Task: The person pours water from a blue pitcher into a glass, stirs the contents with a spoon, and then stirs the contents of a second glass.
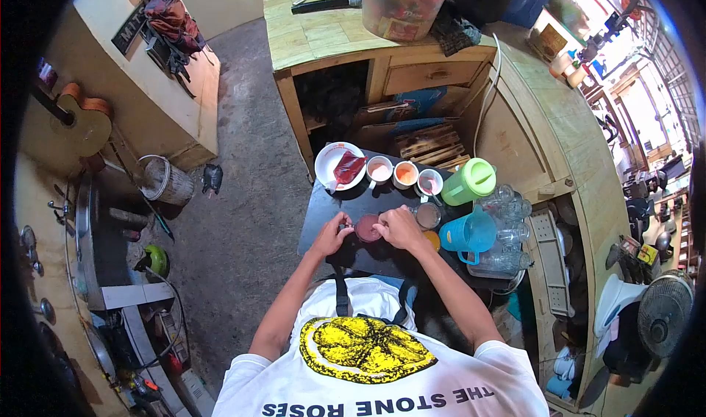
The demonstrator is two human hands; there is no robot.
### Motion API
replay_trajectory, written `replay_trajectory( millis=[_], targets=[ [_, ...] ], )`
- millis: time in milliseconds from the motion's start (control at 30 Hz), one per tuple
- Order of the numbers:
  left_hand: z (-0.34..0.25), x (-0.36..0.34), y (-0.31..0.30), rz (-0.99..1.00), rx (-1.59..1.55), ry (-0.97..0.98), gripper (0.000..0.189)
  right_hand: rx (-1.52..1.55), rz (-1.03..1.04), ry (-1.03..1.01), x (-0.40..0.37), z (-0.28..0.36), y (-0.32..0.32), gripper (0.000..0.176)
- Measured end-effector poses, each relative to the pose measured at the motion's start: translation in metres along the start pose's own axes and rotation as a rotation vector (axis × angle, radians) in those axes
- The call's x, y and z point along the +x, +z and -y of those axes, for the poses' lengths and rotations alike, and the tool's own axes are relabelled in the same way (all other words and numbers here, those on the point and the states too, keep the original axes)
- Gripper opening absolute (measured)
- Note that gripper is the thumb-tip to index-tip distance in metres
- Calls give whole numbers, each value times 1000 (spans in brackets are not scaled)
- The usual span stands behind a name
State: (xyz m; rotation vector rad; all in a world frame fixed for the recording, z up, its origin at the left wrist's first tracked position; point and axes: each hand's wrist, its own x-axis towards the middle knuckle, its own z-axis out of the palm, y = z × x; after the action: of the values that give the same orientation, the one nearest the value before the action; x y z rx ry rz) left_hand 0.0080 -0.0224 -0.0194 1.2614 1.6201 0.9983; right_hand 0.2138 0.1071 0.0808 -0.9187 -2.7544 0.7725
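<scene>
A glass of dark red drink (367, 228) stands on the dark table between my hands. My left hand (333, 234) is at its left side, fingers bent together at what looks like its handle. My right hand (398, 228) is at the glass's right rim with its fingers closed; whether they hold something small is hidden. Just right of that hand are a glass of brownish drink (428, 215) and an orange one (432, 240). Behind the hands stand a white bowl with a red packet (349, 168) and three white cups (405, 174) with powder or drink inside.
A green pitcher (468, 182), a blue jug (468, 234) and several upturned clear glasses (507, 229) crowd the table's right side. Behind rises a wooden counter (323, 31) holding a pink-lidded tub (407, 5). A guitar (82, 121) and bucket (168, 179) are at left.
</scene>
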Motion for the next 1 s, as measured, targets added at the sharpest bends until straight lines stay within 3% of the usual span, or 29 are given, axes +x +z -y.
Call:
replay_trajectory(
  millis=[167,267,367,467,567,667,767,867,1000],
  targets=[
    [3,1,2,25,53,84,17,-95,-191,-62,2,5,-6,26],
    [7,1,6,7,136,118,16,-195,4,-23,-2,-6,4,27],
    [0,1,4,36,123,88,15,-12,12,-104,-2,0,2,25],
    [2,1,5,20,140,100,14,-18,-219,-76,-2,4,1,25],
    [2,0,5,23,140,102,15,-121,-110,1,-4,5,-4,25],
    [5,1,5,24,134,103,17,52,69,47,-8,1,0,24],
    [2,1,4,41,185,86,18,230,8,124,-6,10,-7,24],
    [0,2,2,51,187,113,17,-22,-134,48,-4,4,-6,24],
    [-2,1,2,52,157,115,17,-134,-57,9,-6,7,-7,24]
  ],
)
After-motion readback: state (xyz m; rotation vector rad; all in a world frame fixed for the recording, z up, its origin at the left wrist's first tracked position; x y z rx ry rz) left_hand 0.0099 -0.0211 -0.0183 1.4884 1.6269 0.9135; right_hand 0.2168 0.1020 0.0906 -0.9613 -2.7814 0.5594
